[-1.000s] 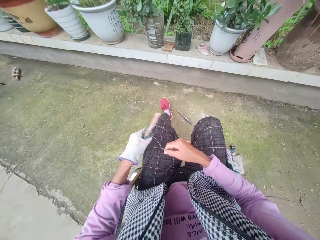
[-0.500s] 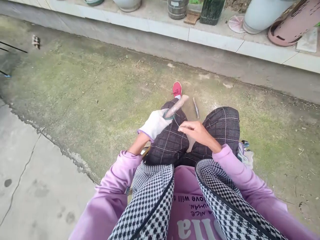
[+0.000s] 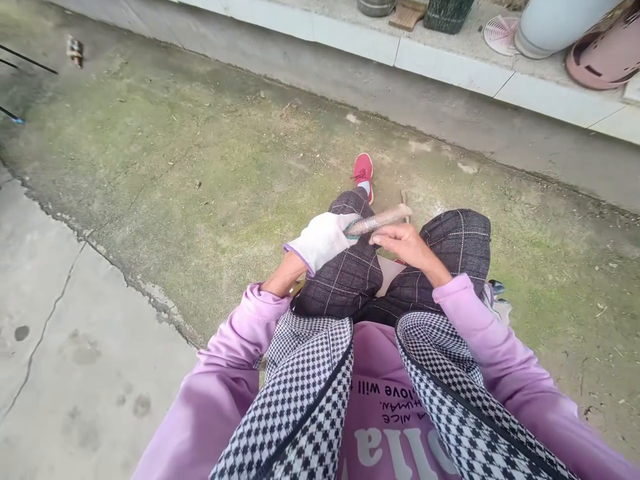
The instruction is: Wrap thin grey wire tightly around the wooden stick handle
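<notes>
My left hand, in a white work glove with a purple cuff and green palm, is closed around a pale, stick-like rod. The rod slants up to the right, its free end over the gap between my knees. Turns of a thin, light wire wrap the rod just beyond the glove. My bare right hand sits right below the rod, thumb and fingers pinched together on the wire's loose end, which is barely visible now. A slim tool lies on the ground behind the rod's tip, partly hidden.
My legs in checked trousers and a red shoe frame the hands. Ahead runs a tiled ledge bearing a pale blue pot and a pink pot. Mossy concrete spreads to the left, with dark rods.
The rod has swung to a flatter slant, its tip moving right. My right hand has come up close beneath it, and the wire span between them has shortened. The whole view has shifted slightly.
</notes>
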`<state>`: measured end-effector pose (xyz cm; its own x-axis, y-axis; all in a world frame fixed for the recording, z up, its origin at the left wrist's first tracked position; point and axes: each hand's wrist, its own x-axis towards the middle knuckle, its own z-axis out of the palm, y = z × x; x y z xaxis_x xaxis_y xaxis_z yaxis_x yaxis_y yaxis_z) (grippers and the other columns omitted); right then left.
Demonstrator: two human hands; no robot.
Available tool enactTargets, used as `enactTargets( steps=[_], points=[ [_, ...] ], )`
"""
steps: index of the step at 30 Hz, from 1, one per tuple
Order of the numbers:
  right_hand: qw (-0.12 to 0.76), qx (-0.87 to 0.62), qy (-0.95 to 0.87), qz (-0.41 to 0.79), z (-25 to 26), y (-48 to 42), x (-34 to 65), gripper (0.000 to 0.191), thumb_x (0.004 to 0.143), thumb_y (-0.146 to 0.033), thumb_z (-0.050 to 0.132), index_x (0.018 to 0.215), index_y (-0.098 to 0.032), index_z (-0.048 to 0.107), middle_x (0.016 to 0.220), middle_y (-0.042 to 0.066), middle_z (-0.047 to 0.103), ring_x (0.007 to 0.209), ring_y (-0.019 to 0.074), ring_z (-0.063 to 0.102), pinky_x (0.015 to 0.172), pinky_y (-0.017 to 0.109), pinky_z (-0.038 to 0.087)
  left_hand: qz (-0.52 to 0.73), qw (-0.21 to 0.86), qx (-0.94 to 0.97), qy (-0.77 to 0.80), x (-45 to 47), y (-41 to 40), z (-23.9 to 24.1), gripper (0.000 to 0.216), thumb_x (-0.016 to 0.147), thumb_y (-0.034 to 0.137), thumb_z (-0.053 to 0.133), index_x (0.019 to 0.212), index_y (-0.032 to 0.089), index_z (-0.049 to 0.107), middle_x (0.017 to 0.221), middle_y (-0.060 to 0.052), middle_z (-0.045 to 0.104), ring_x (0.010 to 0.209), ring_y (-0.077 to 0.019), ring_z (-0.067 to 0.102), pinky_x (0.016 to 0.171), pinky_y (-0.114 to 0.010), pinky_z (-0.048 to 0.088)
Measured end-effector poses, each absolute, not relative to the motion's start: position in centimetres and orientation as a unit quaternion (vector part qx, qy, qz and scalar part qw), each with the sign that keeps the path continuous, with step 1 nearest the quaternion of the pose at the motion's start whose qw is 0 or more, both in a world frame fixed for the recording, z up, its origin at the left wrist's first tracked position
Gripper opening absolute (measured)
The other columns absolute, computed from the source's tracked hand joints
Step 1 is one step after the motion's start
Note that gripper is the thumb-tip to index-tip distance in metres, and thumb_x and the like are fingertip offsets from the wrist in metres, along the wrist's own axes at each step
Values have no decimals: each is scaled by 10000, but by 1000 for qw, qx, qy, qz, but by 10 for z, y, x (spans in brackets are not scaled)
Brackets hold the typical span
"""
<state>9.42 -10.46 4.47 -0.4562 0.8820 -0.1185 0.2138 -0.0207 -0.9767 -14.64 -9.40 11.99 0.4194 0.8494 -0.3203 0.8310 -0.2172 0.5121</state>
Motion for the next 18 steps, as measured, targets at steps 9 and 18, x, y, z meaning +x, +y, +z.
enactTargets(
  steps=[9, 18],
  points=[
    [196, -413, -800, 389, 103, -91, 93, 277, 1076, -298, 687, 854, -206, 827, 822, 55, 768, 753, 187, 609, 789, 361, 415, -69, 268, 751, 599, -130, -95, 112, 206, 1047, 215, 651, 1191, 183, 795, 1004, -127, 817, 1121, -296, 813, 999, -352, 572],
    [317, -434, -509, 672, 35, -53, 114, 622, 878, -789, 857, 1007, -180, 859, 1019, 139, 870, 903, 233, 806, 828, 356, 638, 214, 508, 652, 521, -156, -97, 99, 365, 867, 371, 823, 1168, 166, 818, 930, -31, 786, 832, -190, 715, 839, -306, 597]
  ],
)
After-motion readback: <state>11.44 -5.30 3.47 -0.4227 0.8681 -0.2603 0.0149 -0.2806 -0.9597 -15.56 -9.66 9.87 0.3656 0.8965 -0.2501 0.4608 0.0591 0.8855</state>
